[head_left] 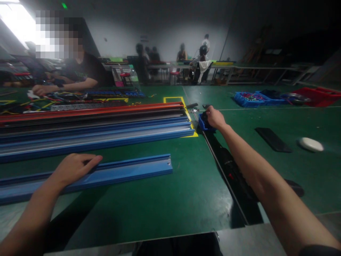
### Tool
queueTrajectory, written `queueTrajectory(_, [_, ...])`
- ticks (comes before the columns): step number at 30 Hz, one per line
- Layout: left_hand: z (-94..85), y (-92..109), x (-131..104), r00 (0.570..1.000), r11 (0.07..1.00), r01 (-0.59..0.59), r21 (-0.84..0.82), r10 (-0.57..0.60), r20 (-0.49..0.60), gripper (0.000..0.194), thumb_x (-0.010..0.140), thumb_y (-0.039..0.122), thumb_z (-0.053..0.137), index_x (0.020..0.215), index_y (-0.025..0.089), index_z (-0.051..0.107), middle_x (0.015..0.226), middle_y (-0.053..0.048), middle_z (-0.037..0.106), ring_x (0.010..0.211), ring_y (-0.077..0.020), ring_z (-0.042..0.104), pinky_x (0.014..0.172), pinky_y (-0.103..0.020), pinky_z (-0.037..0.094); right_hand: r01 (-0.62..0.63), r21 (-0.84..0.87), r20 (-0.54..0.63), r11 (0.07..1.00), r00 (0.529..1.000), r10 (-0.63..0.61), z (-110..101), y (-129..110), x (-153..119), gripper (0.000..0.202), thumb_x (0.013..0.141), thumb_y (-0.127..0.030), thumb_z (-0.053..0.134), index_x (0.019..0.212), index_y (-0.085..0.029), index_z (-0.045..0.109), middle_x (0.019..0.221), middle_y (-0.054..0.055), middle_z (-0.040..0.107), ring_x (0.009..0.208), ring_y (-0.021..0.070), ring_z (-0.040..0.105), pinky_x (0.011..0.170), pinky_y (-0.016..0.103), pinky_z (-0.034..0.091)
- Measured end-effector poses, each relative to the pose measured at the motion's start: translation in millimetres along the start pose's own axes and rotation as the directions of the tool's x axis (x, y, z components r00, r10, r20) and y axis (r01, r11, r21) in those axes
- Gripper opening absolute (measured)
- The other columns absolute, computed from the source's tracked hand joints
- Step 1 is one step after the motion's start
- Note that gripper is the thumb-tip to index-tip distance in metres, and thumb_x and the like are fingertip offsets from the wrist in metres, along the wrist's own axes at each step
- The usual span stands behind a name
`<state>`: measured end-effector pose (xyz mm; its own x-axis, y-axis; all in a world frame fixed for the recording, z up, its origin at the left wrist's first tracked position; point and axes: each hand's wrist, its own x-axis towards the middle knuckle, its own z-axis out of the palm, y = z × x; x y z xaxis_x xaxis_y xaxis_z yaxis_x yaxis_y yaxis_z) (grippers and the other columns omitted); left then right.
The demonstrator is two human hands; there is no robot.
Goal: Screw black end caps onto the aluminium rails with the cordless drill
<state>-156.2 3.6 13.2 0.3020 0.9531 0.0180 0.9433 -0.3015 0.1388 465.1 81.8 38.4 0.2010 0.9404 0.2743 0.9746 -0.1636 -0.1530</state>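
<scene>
One loose blue rail lies in front, one small blue bin farther back, one black flat slab, one white oval object, and two hands: left hand, right hand.

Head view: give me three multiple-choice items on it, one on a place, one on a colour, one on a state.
1. Where is the right hand?
A. in the small blue bin
B. on the white oval object
C. on the black flat piece

2. What colour is the rail under the left hand?
A. red
B. blue
C. yellow

3. How does the left hand lie?
A. clenched in the air
B. flat on the rail
C. pinching a wire

Answers: 1 A, the fingers reach into it; 2 B, it is plainly blue; 3 B, the palm rests on it.
</scene>
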Motion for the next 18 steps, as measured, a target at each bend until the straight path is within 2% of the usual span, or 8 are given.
queueTrajectory(7, [-1.9, 6.8, -1.9, 0.999, 0.999, 0.043, 0.008, -0.043, 0.018, 0.061, 0.097, 0.06, 0.038, 0.103, 0.017, 0.082, 0.115, -0.005, 0.079, 0.113, -0.0288, 0.072, 0.101, -0.038, 0.05, 0.034, 0.051, -0.145, 0.998, 0.989, -0.027, -3.6, -7.6, -4.3, 0.039, 0.107, -0.022, 0.028, 0.138, -0.014, 0.049, 0.142, 0.019, 0.059, 0.117, 0.0316, 0.061, 0.09, 0.036, 0.045])
queueTrajectory(10, [-1.9, 9.1, -2.3, 0.998, 0.998, 0.056, 0.005, -0.056, 0.002, 0.064, 0.098, 0.06, 0.036, 0.104, 0.015, 0.081, 0.115, -0.008, 0.079, 0.111, -0.0302, 0.072, 0.101, -0.04, 0.051, 0.023, 0.078, -0.182, 0.997, 0.983, -0.008, -7.8, -13.9, -6.0, 0.041, 0.108, -0.023, 0.024, 0.14, -0.014, 0.048, 0.145, 0.021, 0.055, 0.116, 0.0323, 0.06, 0.091, 0.037, 0.045])
queueTrajectory(14, [-5.1, 12.1, -2.8, 0.999, 0.999, 0.046, 0.002, -0.046, 0.013, 0.062, 0.098, 0.06, 0.038, 0.105, 0.017, 0.082, 0.115, -0.006, 0.079, 0.11, -0.0286, 0.073, 0.099, -0.038, 0.052, 0.028, 0.116, -0.158, 0.993, 0.987, -0.009, -11.4, -25.6, -7.8, 0.041, 0.108, -0.025, 0.024, 0.135, -0.013, 0.053, 0.14, 0.022, 0.057, 0.115, 0.0347, 0.06, 0.092, 0.04, 0.044])
queueTrajectory(18, [-10.6, 18.0, -4.3, 0.999, 0.999, 0.036, -0.009, -0.035, 0.033, 0.061, 0.098, 0.06, 0.039, 0.106, 0.017, 0.082, 0.115, -0.006, 0.079, 0.112, -0.0297, 0.072, 0.1, -0.038, 0.051, 0.076, 0.159, -0.038, 0.984, 0.997, -0.071, -15.9, -40.6, -8.6, 0.041, 0.108, -0.025, 0.027, 0.129, -0.009, 0.058, 0.129, 0.024, 0.064, 0.112, 0.0339, 0.062, 0.09, 0.038, 0.046])
